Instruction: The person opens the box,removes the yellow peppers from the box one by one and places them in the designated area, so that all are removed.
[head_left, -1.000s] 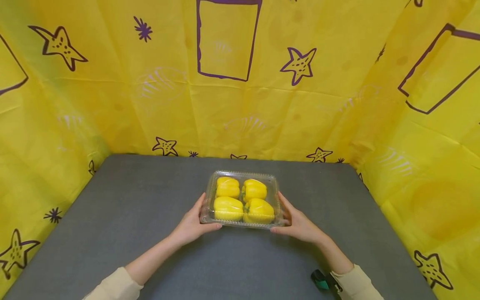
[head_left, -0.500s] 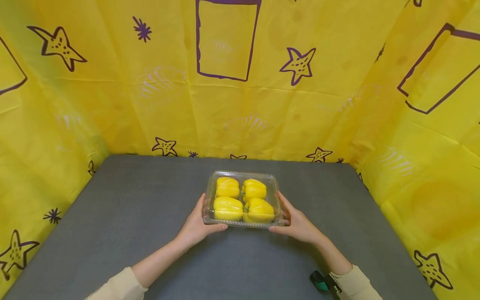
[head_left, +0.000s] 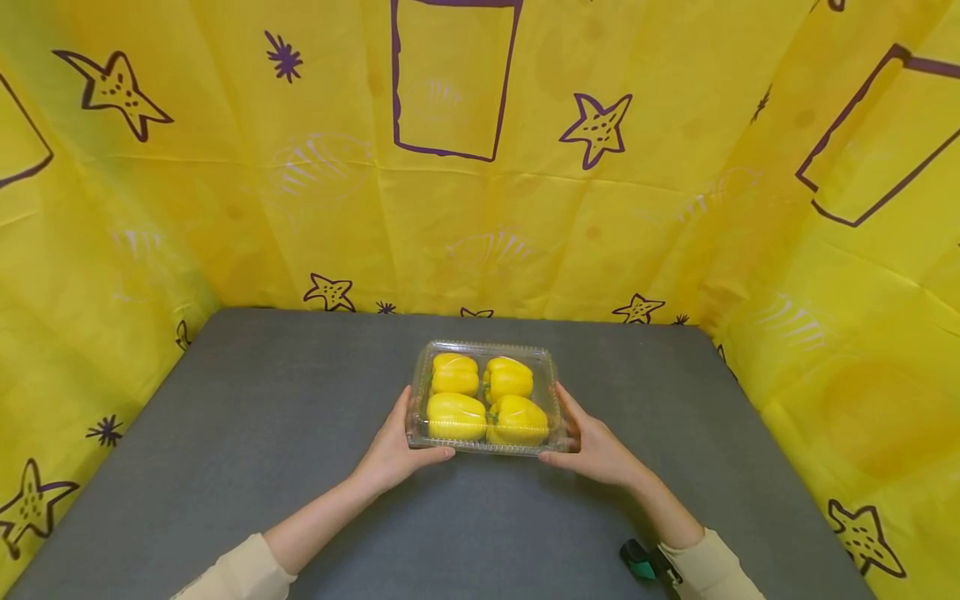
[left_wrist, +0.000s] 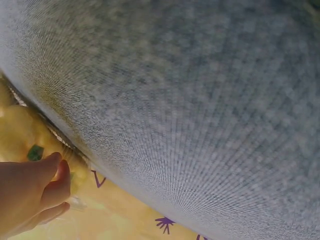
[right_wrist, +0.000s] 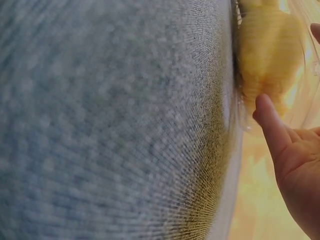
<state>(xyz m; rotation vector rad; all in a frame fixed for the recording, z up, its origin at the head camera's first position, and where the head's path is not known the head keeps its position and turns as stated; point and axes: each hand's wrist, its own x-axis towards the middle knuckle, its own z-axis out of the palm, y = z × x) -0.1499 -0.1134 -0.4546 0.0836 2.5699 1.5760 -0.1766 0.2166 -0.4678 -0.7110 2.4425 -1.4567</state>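
Observation:
A clear plastic clamshell container (head_left: 517, 448) with a ridged rim sits on the grey table in the head view. Several yellow bell peppers (head_left: 456, 415) lie inside it under the lid. My left hand (head_left: 393, 446) grips the container's near left corner, thumb along the front edge. At the near right corner my right hand (head_left: 596, 446) holds it the same way. Both thumbs lie in front, while the other fingers are partly hidden behind the sides. In the left wrist view, a green stem (left_wrist: 35, 152) shows by the fingers. A blurred pepper (right_wrist: 270, 55) appears beyond the right hand's digit.
The grey table (head_left: 247, 400) extends around the container. Yellow cloth (head_left: 480, 208) printed with purple starfish hangs behind it and on both sides. A black and green device (head_left: 639, 560) is strapped near the right sleeve (head_left: 708, 567).
My left hand and its thumb shifted slightly right along the container's front edge, and the near left corner moved a little with it. Over the last half second nothing visibly moved.

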